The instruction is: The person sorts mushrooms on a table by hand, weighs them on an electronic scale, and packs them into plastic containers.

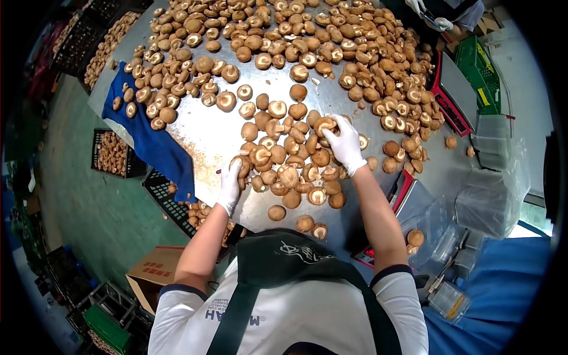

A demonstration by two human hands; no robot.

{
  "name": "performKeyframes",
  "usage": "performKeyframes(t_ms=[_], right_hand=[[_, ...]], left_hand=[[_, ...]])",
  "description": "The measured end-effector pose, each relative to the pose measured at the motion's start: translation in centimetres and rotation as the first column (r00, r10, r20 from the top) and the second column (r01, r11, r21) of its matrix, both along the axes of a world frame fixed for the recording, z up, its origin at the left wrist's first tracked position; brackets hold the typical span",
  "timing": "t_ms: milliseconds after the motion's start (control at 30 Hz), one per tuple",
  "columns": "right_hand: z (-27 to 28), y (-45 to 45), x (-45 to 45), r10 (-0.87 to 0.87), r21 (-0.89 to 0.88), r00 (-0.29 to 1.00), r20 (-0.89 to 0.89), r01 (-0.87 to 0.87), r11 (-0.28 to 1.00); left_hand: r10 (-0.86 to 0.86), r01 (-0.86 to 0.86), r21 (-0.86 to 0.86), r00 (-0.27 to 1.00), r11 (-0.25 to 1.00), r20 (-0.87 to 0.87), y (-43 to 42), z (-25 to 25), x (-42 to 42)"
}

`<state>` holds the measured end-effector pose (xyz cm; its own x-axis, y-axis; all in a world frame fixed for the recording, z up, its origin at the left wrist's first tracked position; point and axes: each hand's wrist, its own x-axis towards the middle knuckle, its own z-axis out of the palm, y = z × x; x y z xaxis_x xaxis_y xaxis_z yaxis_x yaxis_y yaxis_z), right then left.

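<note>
Brown shiitake mushrooms [288, 177] lie in a loose group on the metal table [257, 214] between my two white-gloved hands. At the group's left edge my left hand [231, 182] has its fingers curled round a mushroom [243, 166]. My right hand [344, 144] is at the upper right of the group, with thumb and fingers closed on a mushroom [324, 125]. Several single mushrooms, such as one [276, 213], lie nearer to my apron. A large heap of mushrooms [378, 44] covers the far side of the table.
A blue cloth [148, 133] hangs over the left edge, above black crates [168, 198]. Red-framed scales [454, 94] and clear plastic trays [488, 201] stand at the right. Green crates [478, 71] are beyond. Another person's gloved hand [442, 24] shows at the top right.
</note>
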<state>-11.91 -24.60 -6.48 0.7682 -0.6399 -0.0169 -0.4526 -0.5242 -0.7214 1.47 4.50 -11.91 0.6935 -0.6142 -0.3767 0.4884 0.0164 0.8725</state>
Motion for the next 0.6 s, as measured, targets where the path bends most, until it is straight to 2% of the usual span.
performKeyframes(t_ms=[33, 67, 167, 233, 300, 333, 367, 433, 467, 500, 533, 600], right_hand=[[0.6, 0.7, -0.3, -0.027, 0.037, 1.000, 0.002, 0.027, 0.999], [0.5, 1.4, -0.8, -0.029, -0.006, 0.995, 0.097, 0.030, 1.000], [1.4, 3.4, -1.5, -0.035, 0.019, 0.980, 0.198, 0.032, 0.999], [2.1, 4.7, -1.8, -0.056, 0.089, 0.966, 0.254, 0.034, 0.995], [3.2, 6.0, -2.5, -0.131, 0.299, 0.974, 0.184, 0.072, 0.952], [3.6, 6.7, -2.9, -0.134, 0.335, 0.974, 0.182, 0.067, 0.940], [3.5, 7.4, -3.3, -0.139, 0.346, 0.981, 0.138, 0.083, 0.934], [3.3, 9.4, -3.9, 0.049, 0.119, 0.973, 0.225, -0.077, 0.990], [3.7, 10.8, -4.0, 0.066, 0.115, 0.978, 0.198, -0.090, 0.989], [3.7, 12.0, -4.1, 0.193, -0.023, 0.943, 0.270, -0.194, 0.981], [3.5, 12.9, -4.5, 0.142, 0.134, 0.967, 0.213, -0.173, 0.976], [3.4, 13.6, -5.4, 0.093, 0.412, 0.988, 0.125, -0.137, 0.901]], left_hand=[[-0.001, 0.001, -0.006, 1.000, 1.000, -0.013, 0.0, -0.1, 0.0], [-0.002, 0.002, -0.011, 1.000, 1.000, -0.027, 0.1, -0.2, 0.0], [0.015, -0.014, 0.075, 1.000, 0.997, -0.024, -0.3, 0.5, -0.2], [0.047, -0.042, 0.082, 0.997, 0.996, -0.058, -0.6, 2.0, -0.7], [0.022, -0.018, 0.078, 0.999, 0.997, -0.042, -0.6, 3.6, -1.6], [-0.105, 0.100, 0.094, 0.993, 0.991, 0.047, -0.4, 5.3, -1.9], [-0.218, 0.198, 0.095, 0.924, 0.976, 0.314, 0.0, 4.7, -2.3], [-0.399, 0.382, 0.132, 0.801, 0.915, 0.446, -0.5, 8.8, -3.6], [-0.511, 0.492, 0.162, 0.749, 0.855, 0.423, -0.6, 9.4, -4.2], [-0.614, 0.594, 0.189, 0.683, 0.782, 0.396, -0.7, 9.9, -4.9], [-0.567, 0.557, 0.158, 0.713, 0.815, 0.413, -0.7, 10.2, -5.8], [-0.610, 0.621, -0.020, 0.774, 0.783, 0.169, 0.0, 9.2, -5.6]])
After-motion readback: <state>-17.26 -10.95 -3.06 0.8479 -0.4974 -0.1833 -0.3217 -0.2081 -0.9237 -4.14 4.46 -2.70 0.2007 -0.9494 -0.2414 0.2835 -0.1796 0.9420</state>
